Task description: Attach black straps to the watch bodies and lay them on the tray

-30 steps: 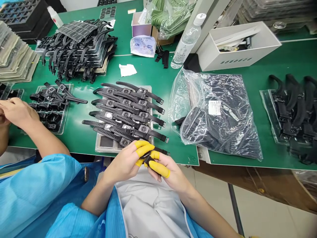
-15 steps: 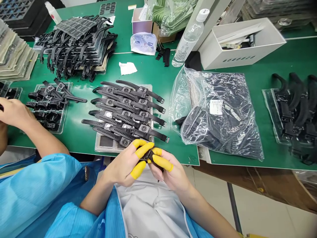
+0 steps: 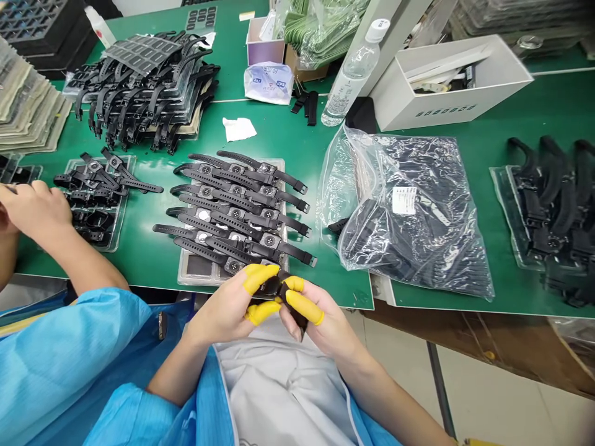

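Both hands meet just in front of the table edge, with yellow covers on several fingers. My left hand (image 3: 227, 310) is closed around a dark smartwatch (image 3: 268, 287), thumb below and fingers above. My right hand (image 3: 323, 316) pinches a black watch strap (image 3: 297, 319) at the side of that watch; whether the two are joined is hidden by the fingers. Right behind my hands lies a clear tray (image 3: 193, 277) bearing rows of smartwatches (image 3: 237, 191), turned back side up, with black straps stretched out sideways.
At right lies a clear bag (image 3: 413, 217) of black straps, with a water bottle (image 3: 356, 74) and white box (image 3: 450, 87) behind. Another tray of straps (image 3: 553, 210) is far right. Stacked watch trays (image 3: 144, 93) stand back left. A co-worker's hand (image 3: 39, 210) works at left.
My left fingers have shifted slightly left and spread apart on the watch, so more of its dark body shows. My right hand keeps its pinch on the strap.
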Demonstrator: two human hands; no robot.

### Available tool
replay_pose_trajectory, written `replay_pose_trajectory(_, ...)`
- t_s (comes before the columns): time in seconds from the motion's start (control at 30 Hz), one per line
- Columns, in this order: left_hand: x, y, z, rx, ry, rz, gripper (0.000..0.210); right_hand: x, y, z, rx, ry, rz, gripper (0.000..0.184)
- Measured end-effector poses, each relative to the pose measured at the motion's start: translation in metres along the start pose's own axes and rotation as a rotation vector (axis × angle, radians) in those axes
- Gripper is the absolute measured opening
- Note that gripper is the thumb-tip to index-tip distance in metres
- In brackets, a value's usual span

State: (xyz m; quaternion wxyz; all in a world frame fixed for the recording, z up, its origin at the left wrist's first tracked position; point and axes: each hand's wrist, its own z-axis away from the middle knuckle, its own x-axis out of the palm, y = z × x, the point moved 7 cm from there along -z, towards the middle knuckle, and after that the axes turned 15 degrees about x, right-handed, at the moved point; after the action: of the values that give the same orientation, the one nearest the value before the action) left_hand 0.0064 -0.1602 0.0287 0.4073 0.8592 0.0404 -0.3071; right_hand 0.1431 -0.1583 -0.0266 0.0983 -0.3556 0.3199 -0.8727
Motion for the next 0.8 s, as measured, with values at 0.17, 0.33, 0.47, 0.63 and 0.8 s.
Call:
replay_pose_trajectory(0.17, -0.004, -0.003, 0.011, -0.057, 0.394, 0.139, 0.018, 0.007, 0.000, 0.000, -0.018, -0.031, 0.097, 0.049)
replay_pose_trajectory(0.33, -0.031, -0.016, 0.020, -0.231, 0.873, 0.438, 0.020, 0.007, 0.006, 0.006, 0.152, -0.111, 0.298, 0.053)
replay_pose_trajectory(0.47, -0.062, -0.020, 0.032, -0.280, 1.093, 0.337, 0.028, -0.004, 0.000, 0.012, 0.139, -0.036, 0.336, 0.046)
replay_pose_trajectory(0.63, -0.027, -0.013, 0.019, -0.327, 0.430, 0.138, 0.028, 0.004, -0.003, 0.009, 0.067, 0.032, 0.163, 0.048)
replay_pose_trajectory(0.8, 0.005, 0.009, 0.012, -0.027, 0.072, -0.050, 0.069, 0.024, -0.001, 0.004, 0.039, -0.081, 0.123, 0.048)
